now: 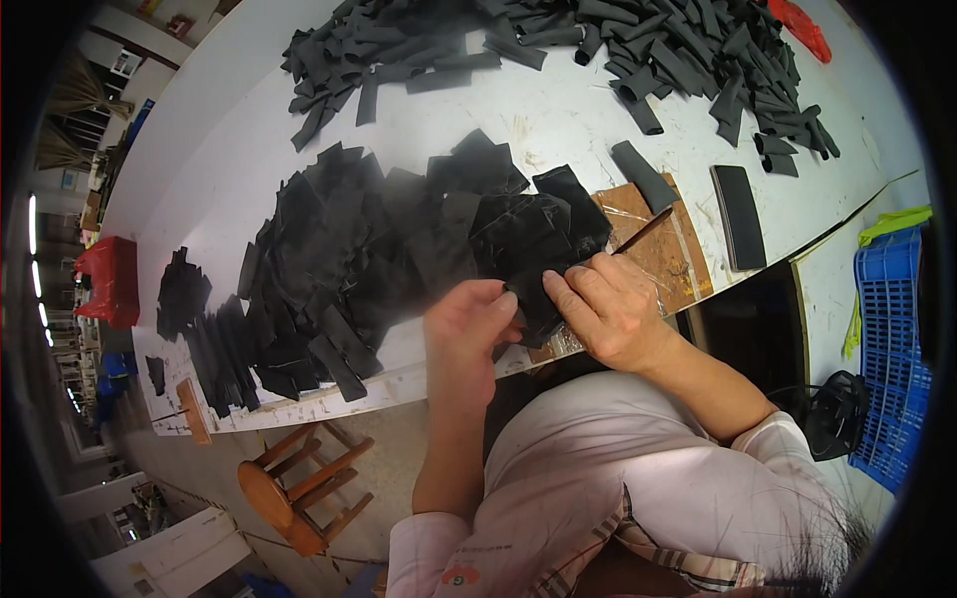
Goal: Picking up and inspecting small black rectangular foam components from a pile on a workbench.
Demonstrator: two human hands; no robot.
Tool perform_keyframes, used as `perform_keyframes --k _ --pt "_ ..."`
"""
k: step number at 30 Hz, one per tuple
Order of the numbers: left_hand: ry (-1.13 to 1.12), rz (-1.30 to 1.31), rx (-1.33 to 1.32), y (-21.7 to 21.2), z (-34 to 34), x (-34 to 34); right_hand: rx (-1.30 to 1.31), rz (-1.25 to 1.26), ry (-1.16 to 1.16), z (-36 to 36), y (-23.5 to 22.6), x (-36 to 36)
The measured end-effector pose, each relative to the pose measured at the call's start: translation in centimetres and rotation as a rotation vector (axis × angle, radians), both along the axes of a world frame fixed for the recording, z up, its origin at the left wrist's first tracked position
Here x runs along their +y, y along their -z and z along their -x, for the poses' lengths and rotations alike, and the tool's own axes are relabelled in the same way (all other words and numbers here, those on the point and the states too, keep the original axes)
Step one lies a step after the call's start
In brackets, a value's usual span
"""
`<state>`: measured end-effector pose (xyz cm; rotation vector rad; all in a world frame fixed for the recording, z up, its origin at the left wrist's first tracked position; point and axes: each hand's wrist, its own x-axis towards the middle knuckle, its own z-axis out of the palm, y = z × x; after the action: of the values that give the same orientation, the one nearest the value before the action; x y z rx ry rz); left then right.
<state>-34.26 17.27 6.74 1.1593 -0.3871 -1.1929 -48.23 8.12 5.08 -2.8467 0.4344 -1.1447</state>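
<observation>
At the table's near edge, my left hand (474, 321) pinches the left side of a black fabric piece (535, 299). My right hand (613, 311) grips the same piece from the right, its fingers bent over the top. Part of the piece is hidden behind my fingers. Just beyond my hands lies a heap of flat black fabric pieces (339, 234), spreading to the left. A wooden board (678, 244) lies beside my right hand. A thin dark rod (643, 231) runs over it, with a black fabric tube (643, 176) at its far end.
Piles of black tubes (399, 50) cover the far side of the white table (234, 130). A dark flat rectangular object (738, 217) lies right of the board. A blue crate (890, 349) stands at the right, a wooden stool (289, 488) at the lower left, and a red bag (108, 281) hangs at the left edge.
</observation>
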Motion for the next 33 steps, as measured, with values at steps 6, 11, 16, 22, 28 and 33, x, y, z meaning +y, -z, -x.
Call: perform_keyframes --k 6,11,16,22,28,33 --pt "-0.017 -0.07 -0.152 0.9 0.3 0.0 -0.027 -0.501 -0.069 0.0 -1.4 0.3" --pt "-0.105 -0.016 -0.805 1.0 2.7 0.1 -0.075 -0.976 -0.143 -0.1 -0.7 0.4" --pt "-0.35 0.044 -1.26 2.1 3.8 -0.5 0.0 -0.537 -0.028 -1.6 0.0 0.9" --pt "-0.128 0.159 0.393 2.0 1.2 -0.5 -0.203 -1.203 -0.016 -1.2 0.8 0.3" --pt "-0.138 0.076 -0.196 2.2 2.2 -0.6 -0.382 -2.328 -0.441 -0.5 0.9 0.3" --pt "-0.302 -0.054 -0.351 2.2 3.6 -1.0 -0.27 -2.052 -0.352 -0.3 1.6 0.9"
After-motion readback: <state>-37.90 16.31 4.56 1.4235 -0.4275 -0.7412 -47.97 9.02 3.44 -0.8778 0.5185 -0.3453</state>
